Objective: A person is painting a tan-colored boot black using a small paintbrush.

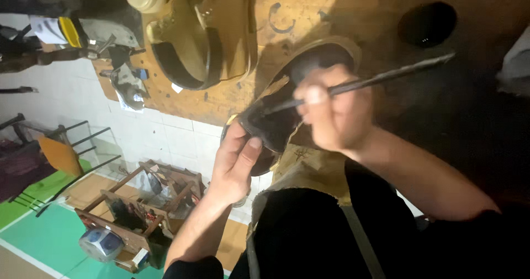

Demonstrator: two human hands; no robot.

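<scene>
A dark shoe rests at the edge of a wooden workbench, its opening turned up. My left hand grips the shoe's near end, thumb on top. My right hand, blurred, is shut on a long dark rod-like tool whose tip reaches into the shoe. A tan apron covers my front below the shoe.
Tan shoe parts and a curved last lie on the bench at the back, with hand tools at its left end. A round dark hole is in the benchtop. Below left stand a wooden rack and chairs on a tiled floor.
</scene>
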